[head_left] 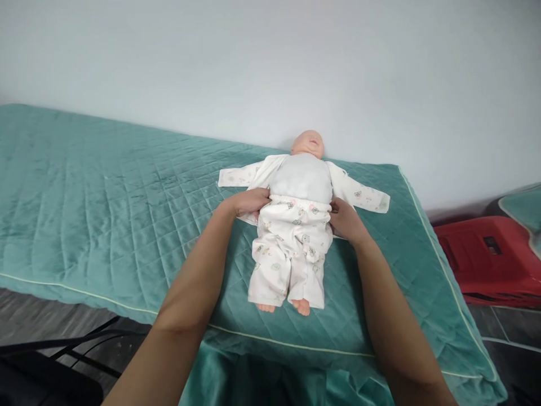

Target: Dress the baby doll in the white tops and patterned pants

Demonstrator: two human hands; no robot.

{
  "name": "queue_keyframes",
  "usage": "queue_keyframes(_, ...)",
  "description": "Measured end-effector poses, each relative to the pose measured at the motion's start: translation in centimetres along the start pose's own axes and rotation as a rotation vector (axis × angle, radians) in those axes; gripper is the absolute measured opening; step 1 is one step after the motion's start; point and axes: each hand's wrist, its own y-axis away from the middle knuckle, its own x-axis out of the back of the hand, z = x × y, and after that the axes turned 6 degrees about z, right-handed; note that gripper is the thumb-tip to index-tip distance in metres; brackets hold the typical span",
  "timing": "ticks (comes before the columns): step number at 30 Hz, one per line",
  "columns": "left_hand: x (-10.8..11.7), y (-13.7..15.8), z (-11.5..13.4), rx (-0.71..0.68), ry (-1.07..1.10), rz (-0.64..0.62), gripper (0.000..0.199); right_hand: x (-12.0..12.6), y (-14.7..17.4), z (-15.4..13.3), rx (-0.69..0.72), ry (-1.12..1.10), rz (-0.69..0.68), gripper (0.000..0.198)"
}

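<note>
A baby doll lies on its back with its head toward the wall. White printed pants cover its legs up to the waist, and its toes show below the cuffs. Under its torso a white printed shirt is spread open, both sleeves stretched outward, leaving the pale cloth body bare. My left hand is closed on the pants' waistband at the left side. On the opposite side, my right hand pinches the waistband too, its fingertips partly hidden by the fabric.
A quilted green cover is spread over the bed against a pale wall. At the right, beyond the bed's edge, stands a red plastic object. Dark thin bars show at lower left above a grey floor.
</note>
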Motion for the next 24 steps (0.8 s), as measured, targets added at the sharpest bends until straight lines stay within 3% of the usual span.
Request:
queue_keyframes(3,0.3,0.1,0.8,0.059,-0.186,-0.122,0.013,0.1,0.4,-0.6,0.055,0.057,0.008,0.016)
queue_keyframes(5,0.4,0.3,0.9,0.044,-0.200,-0.153,0.019,0.1,0.7,-1.0,0.056,0.018,0.011,0.019)
queue_keyframes(14,-1.0,0.3,-0.1,0.045,0.200,-0.158,0.015,-0.1,1.5,-2.2,-0.006,-0.382,0.064,0.019)
queue_keyframes(18,-1.5,0.4,0.1,0.048,0.369,-0.103,0.019,-0.4,1.5,-1.9,-0.011,-0.537,0.048,0.024)
queue_keyframes(24,-1.9,0.2,-0.9,0.040,0.485,-0.055,0.017,-0.4,1.3,-1.1,-0.034,-0.654,0.003,0.026)
